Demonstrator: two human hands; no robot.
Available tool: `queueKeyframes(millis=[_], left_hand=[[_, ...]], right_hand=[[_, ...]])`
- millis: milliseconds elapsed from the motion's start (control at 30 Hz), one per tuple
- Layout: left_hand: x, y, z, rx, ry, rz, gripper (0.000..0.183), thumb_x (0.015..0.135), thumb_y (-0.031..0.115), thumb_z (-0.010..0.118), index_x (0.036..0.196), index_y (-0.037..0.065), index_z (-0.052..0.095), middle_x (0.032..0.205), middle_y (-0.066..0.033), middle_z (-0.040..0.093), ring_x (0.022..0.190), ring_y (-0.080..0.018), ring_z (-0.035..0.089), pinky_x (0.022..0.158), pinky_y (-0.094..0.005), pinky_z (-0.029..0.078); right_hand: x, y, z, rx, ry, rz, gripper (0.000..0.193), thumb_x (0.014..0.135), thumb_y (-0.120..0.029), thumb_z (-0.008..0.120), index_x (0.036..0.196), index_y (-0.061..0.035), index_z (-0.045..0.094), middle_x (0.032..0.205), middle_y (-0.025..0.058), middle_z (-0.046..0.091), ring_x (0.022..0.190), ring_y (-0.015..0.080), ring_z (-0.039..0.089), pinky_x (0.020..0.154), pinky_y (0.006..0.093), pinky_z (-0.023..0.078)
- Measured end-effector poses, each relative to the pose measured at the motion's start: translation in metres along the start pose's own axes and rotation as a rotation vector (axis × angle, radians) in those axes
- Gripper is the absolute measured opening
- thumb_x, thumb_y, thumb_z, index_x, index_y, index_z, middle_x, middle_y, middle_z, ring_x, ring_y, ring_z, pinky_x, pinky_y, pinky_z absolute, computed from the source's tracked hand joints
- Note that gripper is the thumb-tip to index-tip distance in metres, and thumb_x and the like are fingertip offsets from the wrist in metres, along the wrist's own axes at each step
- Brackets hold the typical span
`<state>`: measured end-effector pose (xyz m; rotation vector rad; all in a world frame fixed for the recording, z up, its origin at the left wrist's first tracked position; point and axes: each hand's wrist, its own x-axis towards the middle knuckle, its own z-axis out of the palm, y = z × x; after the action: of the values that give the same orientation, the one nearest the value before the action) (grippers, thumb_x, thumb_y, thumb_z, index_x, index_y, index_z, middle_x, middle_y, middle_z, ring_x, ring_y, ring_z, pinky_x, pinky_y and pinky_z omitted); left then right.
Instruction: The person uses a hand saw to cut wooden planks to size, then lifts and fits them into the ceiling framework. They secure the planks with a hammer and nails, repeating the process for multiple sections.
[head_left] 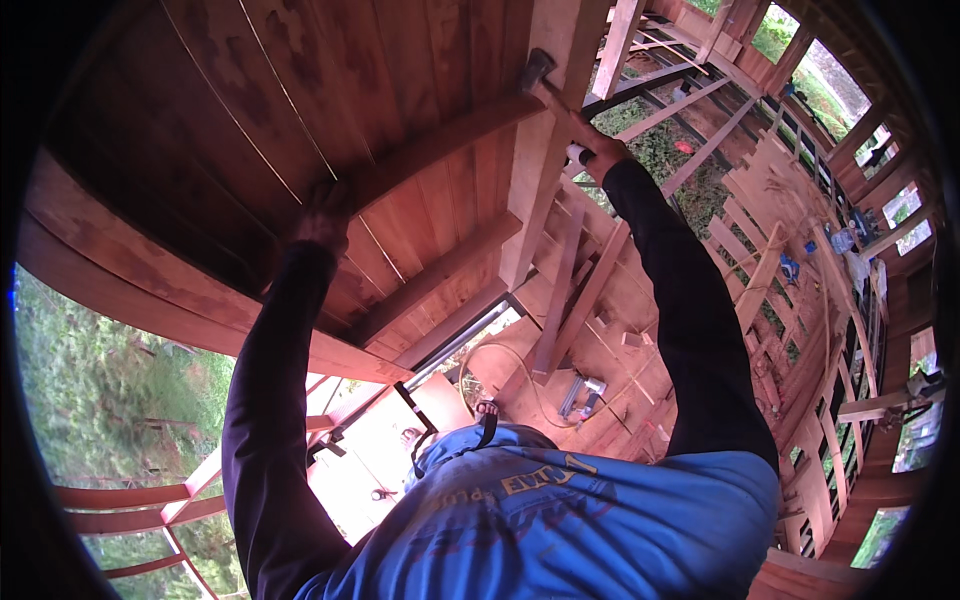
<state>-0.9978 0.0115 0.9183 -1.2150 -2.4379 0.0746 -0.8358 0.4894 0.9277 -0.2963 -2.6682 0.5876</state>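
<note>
My right hand (601,152), up at the right, is closed round the handle of a hammer (538,72). The hammer's dark head is beside a pale upright post (541,150), close to the right end of a wooden crosspiece (440,150). That crosspiece lies against a wall of reddish vertical planks (330,70). At its left end my left hand (322,218) grips the wood, its fingers partly lost in shadow. A second crosspiece (440,275) runs across the planks lower down.
Below me is a plywood floor (630,390) with loose timber (585,290) and a nail gun-like tool (592,393) on it. Open joists (700,150) cross at the right, with stacked boards (770,270) beyond. Greenery (120,390) shows past the beam at left.
</note>
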Motion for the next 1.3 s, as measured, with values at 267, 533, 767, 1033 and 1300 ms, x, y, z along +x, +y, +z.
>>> queueKeyframes(millis=[267,533,767,1033,1300], left_hand=[[-0.005,-0.013,0.013,0.008,0.034,0.034,0.055,0.065,-0.004,0.059,0.119,0.005,0.06,0.137,-0.0112,0.048,0.123,-0.0402,0.044,0.104,-0.0433,0.042],[-0.005,-0.011,0.02,0.043,0.025,0.005,0.056,0.066,-0.002,0.061,0.121,0.008,0.06,0.141,-0.0111,0.046,0.128,-0.0393,0.041,0.105,-0.0425,0.042],[-0.002,-0.013,0.015,0.056,-0.003,-0.002,0.057,0.063,-0.002,0.064,0.119,0.008,0.061,0.14,-0.0118,0.046,0.127,-0.0391,0.041,0.103,-0.0424,0.044],[0.002,-0.004,0.008,-0.003,0.045,0.02,0.059,0.059,-0.005,0.063,0.117,0.004,0.061,0.133,-0.0135,0.049,0.119,-0.0393,0.046,0.1,-0.0437,0.045],[-0.005,-0.008,0.018,-0.012,0.114,0.039,0.053,0.062,-0.005,0.061,0.114,0.003,0.062,0.132,-0.014,0.049,0.121,-0.0403,0.045,0.1,-0.0447,0.046]], right_hand=[[0.0,-0.025,-0.014,-0.073,-0.109,0.005,0.066,0.091,-0.022,0.06,0.149,-0.0273,0.029,0.129,0.0223,0.056,0.116,0.0379,0.056,0.095,0.0418,0.047],[0.001,-0.014,-0.01,-0.113,-0.125,0.038,0.065,0.091,-0.026,0.062,0.148,-0.0329,0.031,0.127,0.0207,0.058,0.114,0.0372,0.057,0.093,0.0432,0.048],[-0.012,-0.026,-0.011,-0.03,-0.028,0.038,0.066,0.09,-0.024,0.062,0.148,-0.0326,0.03,0.124,0.0217,0.059,0.109,0.0386,0.06,0.09,0.0447,0.05],[-0.007,-0.016,-0.015,-0.026,0.009,0.001,0.066,0.09,-0.021,0.061,0.147,-0.03,0.031,0.12,0.0217,0.061,0.106,0.0394,0.061,0.089,0.0448,0.05],[-0.001,-0.012,-0.011,-0.042,-0.037,0.005,0.066,0.09,-0.017,0.059,0.148,-0.0316,0.03,0.12,0.0212,0.062,0.106,0.0398,0.061,0.088,0.046,0.05]])
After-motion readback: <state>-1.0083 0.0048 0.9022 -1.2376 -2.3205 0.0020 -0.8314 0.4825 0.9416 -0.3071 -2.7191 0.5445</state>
